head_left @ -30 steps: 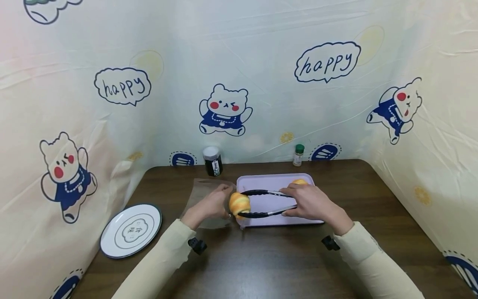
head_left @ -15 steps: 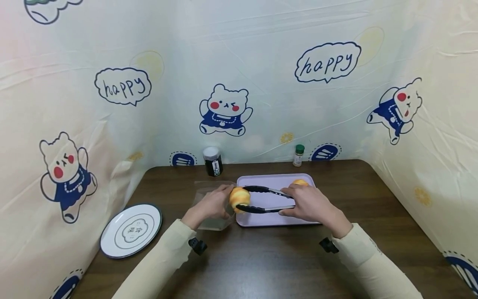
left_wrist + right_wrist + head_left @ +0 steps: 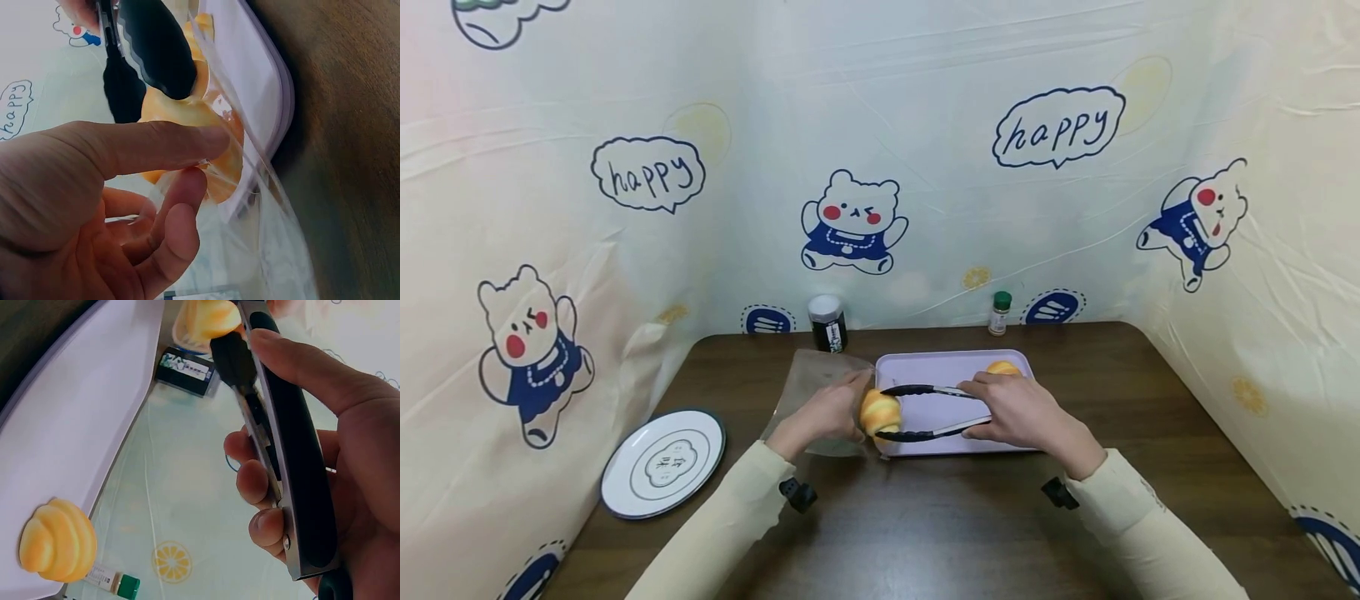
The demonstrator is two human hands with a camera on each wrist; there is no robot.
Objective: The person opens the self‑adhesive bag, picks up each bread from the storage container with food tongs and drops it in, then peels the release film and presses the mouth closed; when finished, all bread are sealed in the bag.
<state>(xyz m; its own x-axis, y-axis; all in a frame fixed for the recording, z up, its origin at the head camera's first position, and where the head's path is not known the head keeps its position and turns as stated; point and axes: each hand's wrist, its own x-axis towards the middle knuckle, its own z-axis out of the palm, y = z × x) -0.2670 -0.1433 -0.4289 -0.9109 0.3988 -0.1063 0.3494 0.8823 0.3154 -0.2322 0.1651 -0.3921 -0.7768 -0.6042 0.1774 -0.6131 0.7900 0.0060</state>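
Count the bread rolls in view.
2. One roll is at the tips of the tongs, beside the left hand; the other roll lies near the tray's far right corner. More may be hidden.

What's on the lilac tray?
A bread roll rests near the far right corner of the tray. A second roll, between the tongs, overlaps its left edge in the head view. The surface beneath the resting roll is covered.

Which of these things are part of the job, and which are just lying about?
In the job, it seems:
tongs, in the right hand
bread roll, at the tongs' tips
clear bag, in the left hand
tray, with another roll on it

Just lying about, apparently:
plate
dark jar
green-capped bottle
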